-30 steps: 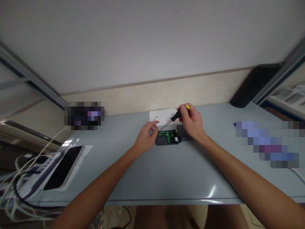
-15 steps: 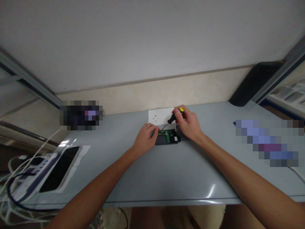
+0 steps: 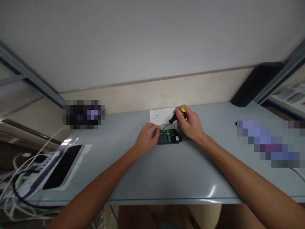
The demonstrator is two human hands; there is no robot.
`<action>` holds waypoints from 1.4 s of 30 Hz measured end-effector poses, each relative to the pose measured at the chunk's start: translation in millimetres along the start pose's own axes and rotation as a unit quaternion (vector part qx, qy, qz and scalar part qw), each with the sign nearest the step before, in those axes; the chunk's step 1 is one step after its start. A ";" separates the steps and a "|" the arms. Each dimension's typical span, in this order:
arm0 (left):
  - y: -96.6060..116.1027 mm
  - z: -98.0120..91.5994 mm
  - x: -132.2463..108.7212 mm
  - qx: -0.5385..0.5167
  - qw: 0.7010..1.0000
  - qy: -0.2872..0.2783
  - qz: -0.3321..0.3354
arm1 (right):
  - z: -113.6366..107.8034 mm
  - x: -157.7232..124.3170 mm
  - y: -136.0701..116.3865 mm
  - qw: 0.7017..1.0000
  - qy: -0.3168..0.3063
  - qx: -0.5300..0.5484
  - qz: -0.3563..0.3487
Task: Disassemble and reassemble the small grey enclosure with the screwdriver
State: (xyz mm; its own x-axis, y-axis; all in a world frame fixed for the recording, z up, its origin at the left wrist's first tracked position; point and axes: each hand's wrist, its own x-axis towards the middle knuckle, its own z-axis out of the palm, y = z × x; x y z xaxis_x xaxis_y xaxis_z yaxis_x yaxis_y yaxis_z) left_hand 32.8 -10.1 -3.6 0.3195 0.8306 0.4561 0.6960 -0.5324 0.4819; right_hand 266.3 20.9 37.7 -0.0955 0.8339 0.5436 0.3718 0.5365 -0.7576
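Observation:
A dark grey electronic device casing [image 3: 164, 139] lies on the desk in front of me, with a green circuit board [image 3: 169, 135] exposed inside it. My left hand [image 3: 148, 136] grips the casing's left end, fingers closed on its edge. In my right hand [image 3: 189, 122] is a screwdriver [image 3: 173, 119] with a black handle and yellow cap. It slants down to the left, its tip at the board's upper left, close to my left fingertips. Whether the tip sits in a screw is too small to tell. Behind the casing, several tiny dark screws [image 3: 156, 118] lie on white paper [image 3: 164, 112].
On the left of the grey desk [image 3: 152, 178] lie a dark-screened phone [image 3: 63, 167] and a power strip [image 3: 45, 162] with tangled cables [image 3: 14, 184]. A black cylinder-like object [image 3: 254, 84] leans at the back right. Blurred items sit at both sides. A wall closes the back.
The whole view has shifted slightly, moving things a little to the right. Both hands keep their hold, and the screwdriver tip stays at the board's upper left.

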 end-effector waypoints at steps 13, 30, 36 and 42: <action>0.7 -1.2 -0.4 0.005 1.000 -0.002 -0.003 | 3.0 -2.5 2.9 1.000 -0.001 0.010 0.019; 2.6 -3.3 -0.5 0.023 0.999 -0.023 -0.004 | 0.9 -1.1 4.3 1.000 0.001 0.010 0.024; -0.7 -1.3 -0.2 0.021 0.999 -0.025 0.011 | 1.2 3.3 -6.9 1.000 -0.028 -0.006 0.010; -5.8 1.4 0.0 0.011 0.999 -0.030 0.016 | 3.0 22.7 -35.4 0.989 -0.130 0.064 -0.028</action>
State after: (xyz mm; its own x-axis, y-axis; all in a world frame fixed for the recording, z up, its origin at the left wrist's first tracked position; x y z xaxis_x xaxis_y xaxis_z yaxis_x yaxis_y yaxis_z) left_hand 29.7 -6.8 -7.5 0.3799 0.8215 0.4252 0.6985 -0.5561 0.4503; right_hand 248.2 21.2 75.9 -0.3535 0.7990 0.4865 0.2401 0.5802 -0.7783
